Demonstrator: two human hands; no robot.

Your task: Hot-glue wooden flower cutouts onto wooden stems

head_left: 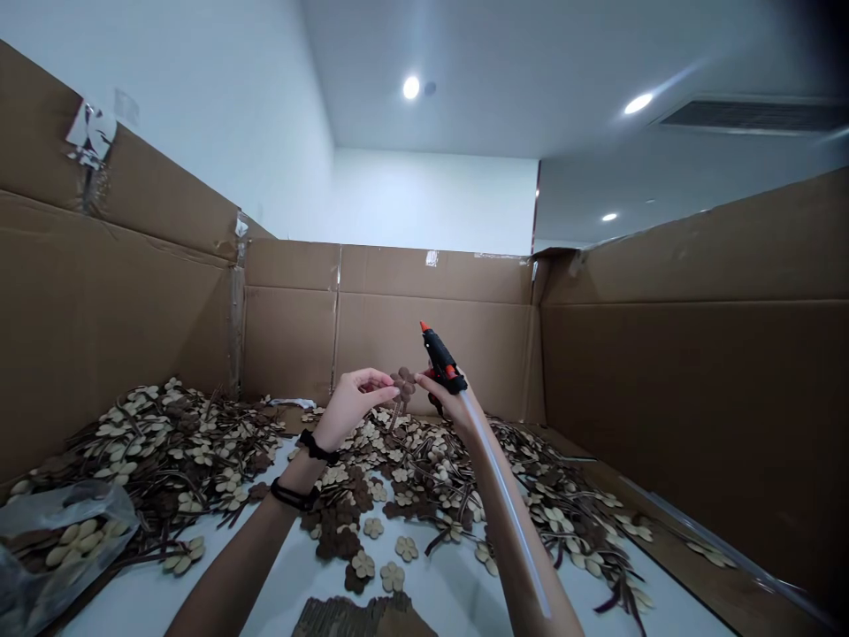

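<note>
My left hand (351, 402) is raised over the table and pinches a dark brown wooden flower piece (402, 384) by its edge, a thin stem hanging below it. My right hand (446, 395) meets it from the right, fingers also on the flower, while gripping a black glue gun (440, 361) whose orange tip points up and left. A long clear glue stick (504, 495) runs back from the gun along my right forearm. Two black bands circle my left wrist (305, 469).
Heaps of light and dark wooden flower cutouts and stems (199, 451) cover the white table (438, 593). Tall cardboard walls (696, 372) enclose it on three sides. A plastic bag of cutouts (59, 531) lies at the near left; corrugated cardboard scraps (362, 615) sit at the near edge.
</note>
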